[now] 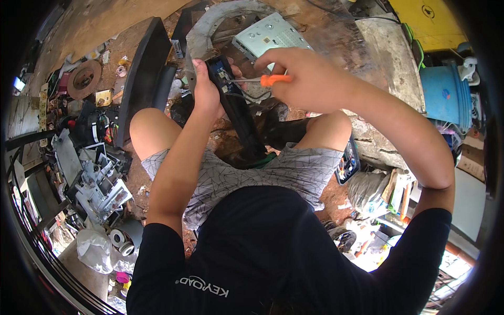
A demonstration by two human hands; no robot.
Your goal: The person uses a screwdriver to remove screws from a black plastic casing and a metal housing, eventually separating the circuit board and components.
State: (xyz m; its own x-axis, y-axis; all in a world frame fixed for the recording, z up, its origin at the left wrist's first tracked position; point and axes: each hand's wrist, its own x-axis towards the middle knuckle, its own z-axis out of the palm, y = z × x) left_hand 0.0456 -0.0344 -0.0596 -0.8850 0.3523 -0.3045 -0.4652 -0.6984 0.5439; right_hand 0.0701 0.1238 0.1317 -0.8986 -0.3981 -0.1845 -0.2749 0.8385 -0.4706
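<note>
My left hand (pixel 208 93) is closed around the upper end of a long narrow black plastic housing (pixel 242 122), which slants down between my knees. Inside its open top end, a small circuit board (pixel 222 72) with pale connectors shows. My right hand (pixel 315 79) grips a screwdriver with an orange handle (pixel 276 80). The screwdriver's thin shaft points left, its tip at or close to the board; exact contact is too small to make out. A dark cable (pixel 257 97) curves beside the housing below the shaft.
Beyond my hands lies a silvery metal case (pixel 272 35) beside a grey ring-shaped piece (pixel 231 11). A tall black panel (pixel 143 79) stands left of my knee. Scrap metal parts (pixel 97 184) crowd the left. A blue bucket (pixel 446 97) and yellow panel (pixel 428 23) are at right.
</note>
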